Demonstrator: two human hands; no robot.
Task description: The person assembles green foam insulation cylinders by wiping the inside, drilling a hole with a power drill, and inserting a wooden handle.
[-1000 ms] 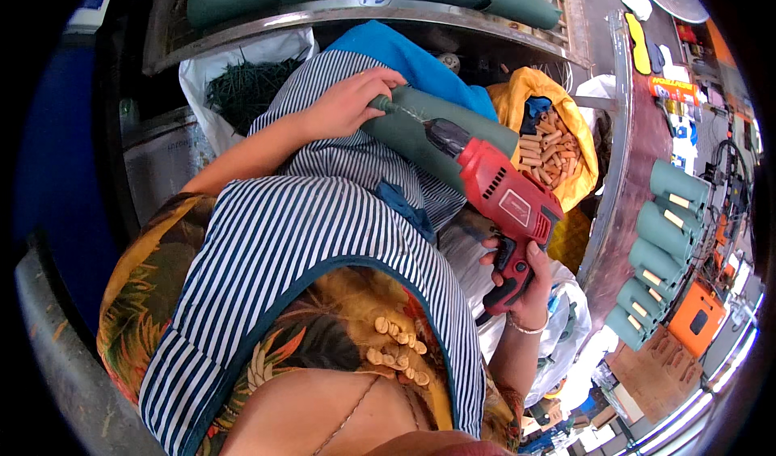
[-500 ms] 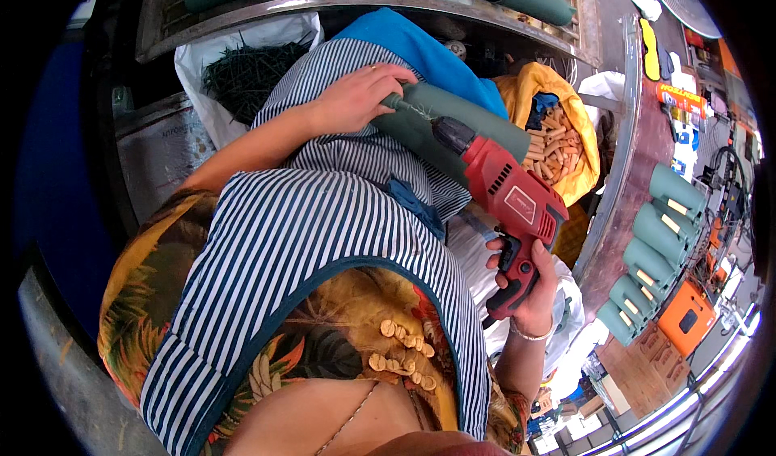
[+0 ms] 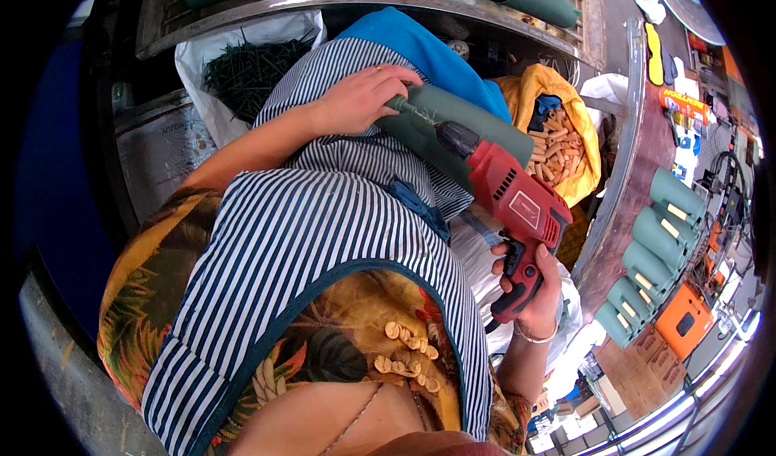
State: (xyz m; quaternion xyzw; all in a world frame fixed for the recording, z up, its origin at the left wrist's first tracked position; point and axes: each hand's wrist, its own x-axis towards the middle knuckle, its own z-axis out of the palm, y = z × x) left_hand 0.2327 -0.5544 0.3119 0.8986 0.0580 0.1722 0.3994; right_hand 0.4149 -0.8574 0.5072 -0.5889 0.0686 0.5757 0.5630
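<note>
A dark green cylinder (image 3: 477, 120) lies across my lap, on the striped apron (image 3: 323, 213). My left hand (image 3: 356, 100) rests at its left end, with thumb and fingers closed round a small green piece (image 3: 396, 104). My right hand (image 3: 540, 306) is wrapped round the grip of a red power drill (image 3: 525, 201). The drill's black chuck (image 3: 457, 139) points up and left toward my left fingers, over the cylinder. Thin pale strands or a bit show between the chuck and the green piece; I cannot tell which.
A white sack (image 3: 194, 60) of dark green strips stands at the upper left. Beyond the cylinder's right end is a yellow bag (image 3: 594, 161) of short tan sticks (image 3: 558, 149). A metal-edged rack (image 3: 323, 2) holds green rolls ahead. More green rolls (image 3: 659, 230) lie on the right-hand table.
The drill and my right hand have shifted very slightly to the right. My left hand keeps its hold on the green piece.
</note>
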